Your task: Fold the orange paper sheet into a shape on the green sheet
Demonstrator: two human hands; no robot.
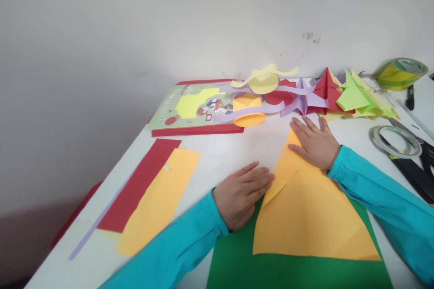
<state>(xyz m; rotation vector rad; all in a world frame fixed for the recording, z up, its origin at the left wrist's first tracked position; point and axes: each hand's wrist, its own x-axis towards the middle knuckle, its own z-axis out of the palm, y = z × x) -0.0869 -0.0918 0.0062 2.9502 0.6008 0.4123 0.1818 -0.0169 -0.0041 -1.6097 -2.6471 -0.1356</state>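
Observation:
A sheet of orange paper [315, 216], partly folded along its left side, lies over a green sheet [237, 262] in front of me. Its upper end narrows to a point. My right hand [315, 142] rests flat on that narrow end, fingers spread. Along the paper's left edge lies my left hand [242, 194], its fingers stretched out with the tips at the folded flap. Neither hand grips anything. A crease runs across the flap below my right hand.
Red [139, 185] and orange strips [162, 198] lie left. Behind are a picture pad [190, 104], curled paper pieces [264, 83] and folded paper shapes [327, 88]. At right are a tape roll [376, 137], scissors [427, 153] and a yellow-green tape roll [395, 79].

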